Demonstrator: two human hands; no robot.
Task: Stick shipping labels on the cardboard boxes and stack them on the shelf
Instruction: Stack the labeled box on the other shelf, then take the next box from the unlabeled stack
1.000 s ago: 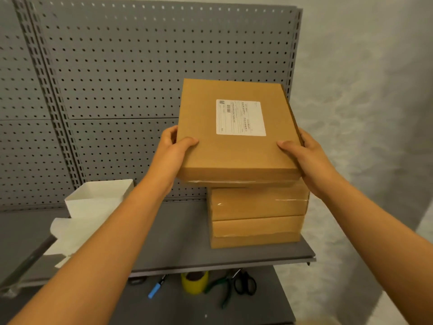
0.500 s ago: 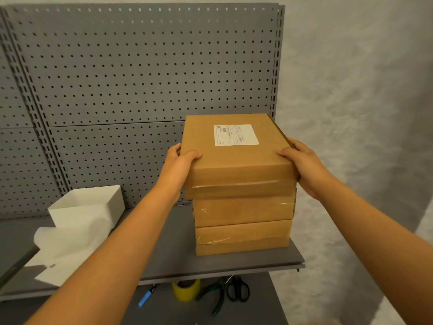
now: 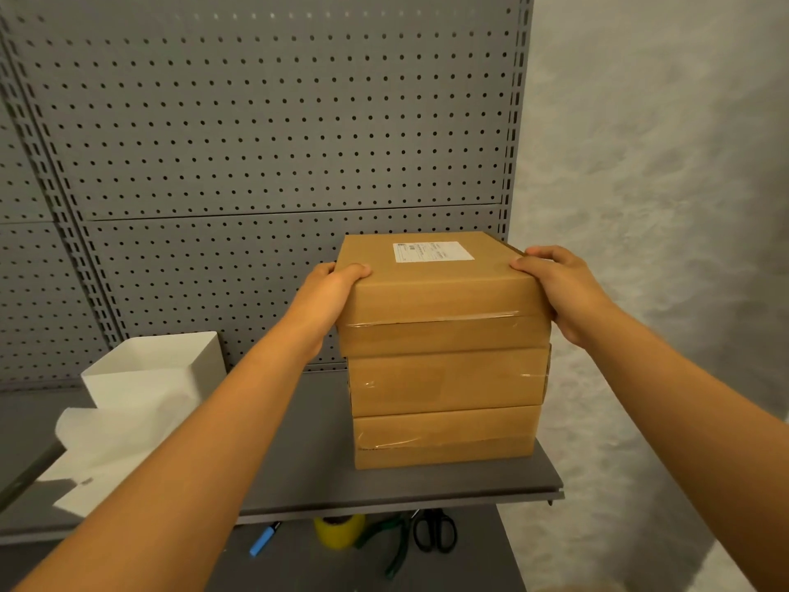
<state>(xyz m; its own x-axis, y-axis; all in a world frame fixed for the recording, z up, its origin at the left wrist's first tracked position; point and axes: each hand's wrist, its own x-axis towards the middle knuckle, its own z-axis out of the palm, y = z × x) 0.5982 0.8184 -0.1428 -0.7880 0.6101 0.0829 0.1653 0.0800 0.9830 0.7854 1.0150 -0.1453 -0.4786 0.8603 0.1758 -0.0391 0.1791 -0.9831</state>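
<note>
- My left hand grips the near left corner of the top box, thumb curled over the lid edge, fingers hidden down the side.
- My right hand grips the near right corner the same way, thumb on top, palm against the side wall.
- The top box sits just right of the frame's centre, resting on two more cardboard boxes: the middle box and the bottom box. Its front face overhangs the middle box slightly toward me.
- A white shipping label lies flat on the lid, toward the far edge.
- I judge this box stiff and fairly light: the walls hold square under my grip. The clear tape along the front seam looks slick, so the bare cardboard corners are the better hold.
- What is left, I think, is to nudge it flush and let go; a crooked push could shift the whole stack.
- The stack stands at the right end of the grey shelf, near its edge.
- In the lower left sit a white bin and loose white paper.
- Below the shelf, at the bottom centre, lie a blue marker, a yellow tape roll, green-handled pliers and black scissors.
- Grey pegboard fills the upper left; a pale wall fills the right.
</note>
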